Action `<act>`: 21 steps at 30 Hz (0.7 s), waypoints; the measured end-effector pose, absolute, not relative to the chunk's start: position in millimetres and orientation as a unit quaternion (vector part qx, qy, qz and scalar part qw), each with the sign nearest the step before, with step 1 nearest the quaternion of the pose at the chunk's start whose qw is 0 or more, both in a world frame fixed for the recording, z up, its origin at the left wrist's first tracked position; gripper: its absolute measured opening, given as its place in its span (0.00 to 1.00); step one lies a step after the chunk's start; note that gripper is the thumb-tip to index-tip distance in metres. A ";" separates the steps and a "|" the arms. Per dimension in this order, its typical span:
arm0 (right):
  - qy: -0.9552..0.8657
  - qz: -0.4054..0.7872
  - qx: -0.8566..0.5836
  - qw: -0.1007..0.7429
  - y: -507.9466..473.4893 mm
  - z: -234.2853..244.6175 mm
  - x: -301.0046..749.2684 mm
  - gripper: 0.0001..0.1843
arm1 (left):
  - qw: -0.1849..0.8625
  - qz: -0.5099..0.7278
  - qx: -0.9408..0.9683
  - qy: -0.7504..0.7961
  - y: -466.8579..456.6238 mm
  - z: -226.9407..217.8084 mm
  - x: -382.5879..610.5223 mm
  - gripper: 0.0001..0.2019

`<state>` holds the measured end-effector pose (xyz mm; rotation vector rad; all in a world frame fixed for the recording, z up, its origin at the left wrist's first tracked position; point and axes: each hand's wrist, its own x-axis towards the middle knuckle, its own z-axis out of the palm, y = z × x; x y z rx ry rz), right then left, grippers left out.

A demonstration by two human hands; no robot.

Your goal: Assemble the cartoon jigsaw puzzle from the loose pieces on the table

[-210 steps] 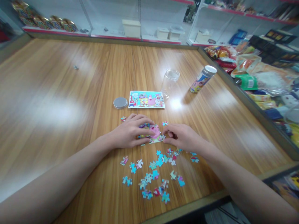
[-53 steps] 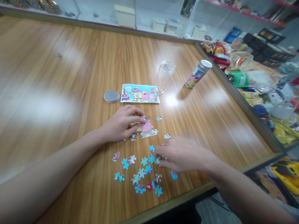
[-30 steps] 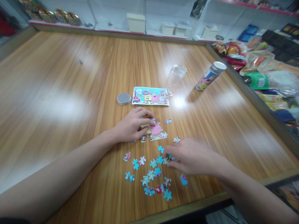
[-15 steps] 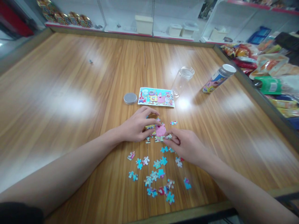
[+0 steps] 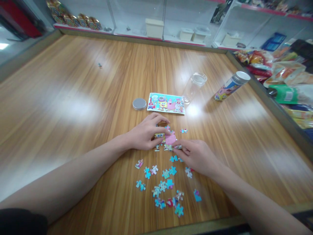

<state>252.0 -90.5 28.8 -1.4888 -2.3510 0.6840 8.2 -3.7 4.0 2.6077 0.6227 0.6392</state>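
A partly joined jigsaw puzzle (image 5: 170,139) with pink and yellow cartoon parts lies flat on the wooden table. My left hand (image 5: 146,133) rests over its left side, fingers spread and curved, hiding some of it. At the lower right edge of the joined part, my right hand (image 5: 197,152) pinches a small puzzle piece (image 5: 179,147) between thumb and fingertips. Several loose pieces (image 5: 162,186), mostly light blue, are scattered nearer to me. One piece (image 5: 183,131) lies by itself to the right of the joined part. Beyond my hands is the printed picture card (image 5: 166,105).
A round grey lid (image 5: 139,103) sits left of the card. A clear jar (image 5: 194,87) stands at the card's right end, and a printed tube with a pale lid (image 5: 231,86) is farther right. Packaged goods (image 5: 283,70) crowd the right edge; shelves run behind the table.
The whole view has shifted slightly, so things sit a little farther right and lower. My right fingertips have moved slightly at the puzzle's edge; my left hand keeps its place on it.
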 end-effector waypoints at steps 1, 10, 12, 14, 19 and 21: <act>-0.812 0.236 -0.516 0.136 -91.1 29.1 249.7 0.08 | 0.192 0.227 0.929 0.222 -3.9 4.1 8.5 0.14; -0.842 0.215 -0.473 0.141 -91.9 27.7 249.2 0.14 | 0.207 0.237 0.924 0.216 -4.0 5.2 8.7 0.12; -0.846 0.221 -0.466 0.136 -90.2 25.0 251.1 0.15 | 0.217 0.247 0.921 0.210 -3.8 5.0 8.2 0.12; -0.845 0.221 -0.469 0.130 -89.4 23.0 251.7 0.13 | 0.227 0.257 0.917 0.204 -3.6 4.9 7.9 0.12; -0.839 0.205 -0.493 0.109 -90.1 20.1 246.0 0.10 | 0.233 0.256 0.918 0.196 -3.8 5.0 8.5 0.12; -0.837 0.202 -0.497 0.111 -90.3 18.8 242.0 0.10 | 0.230 0.253 0.919 0.196 -4.0 5.2 8.9 0.11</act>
